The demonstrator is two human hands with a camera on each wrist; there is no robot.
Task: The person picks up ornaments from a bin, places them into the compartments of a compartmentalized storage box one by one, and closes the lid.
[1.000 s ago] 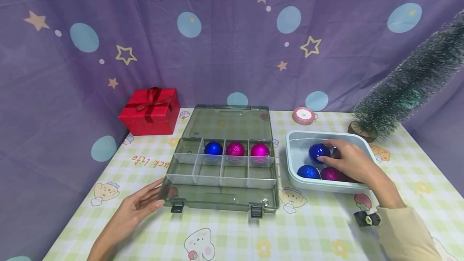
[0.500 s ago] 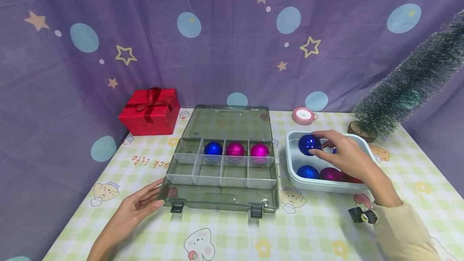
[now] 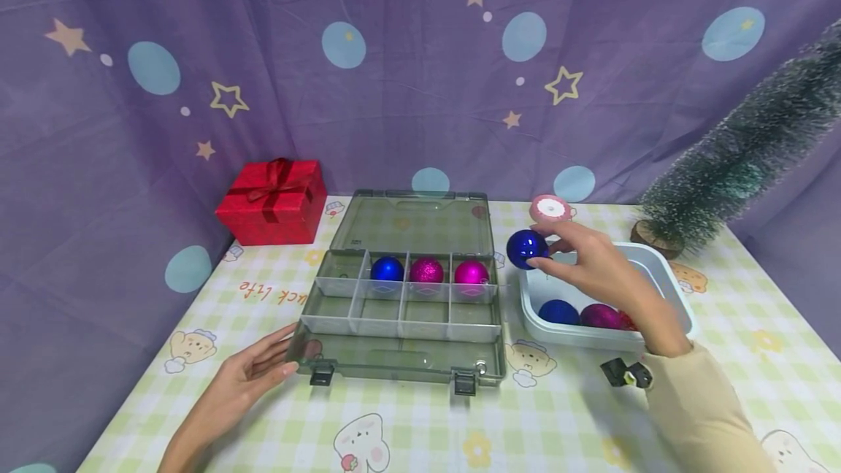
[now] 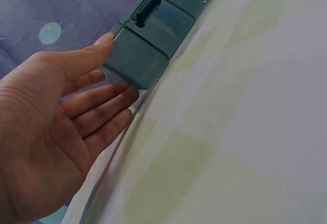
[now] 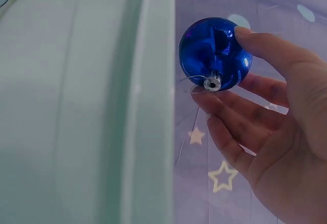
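My right hand (image 3: 594, 265) pinches a shiny blue Christmas ball (image 3: 527, 249) between thumb and fingers, above the left rim of the pale blue tub (image 3: 657, 258). Its silver cap and thread loop show in the right wrist view, where the ball (image 5: 212, 55) hangs beyond the tub wall. A grey translucent divided case (image 3: 394, 356) lies with its lid back. One blue ball (image 3: 387, 269), a glittery pink ball (image 3: 426, 271) and a smooth pink ball (image 3: 471, 275) sit in its back row. My left hand (image 3: 239, 382), fingers loosely extended, has its fingertips at the case's front left corner.
In the tub lie a glittery blue ball (image 3: 558, 311), a magenta ball (image 3: 599, 315) and something red, partly hidden by my wrist. A red gift box (image 3: 272, 203) stands back left. Behind the tub are a ribbon roll (image 3: 550, 208) and a small Christmas tree (image 3: 736, 159).
My right hand has lifted the shiny blue ball out of the tub and carried it left to above the tub's rim. The left hand and the case have stayed put.
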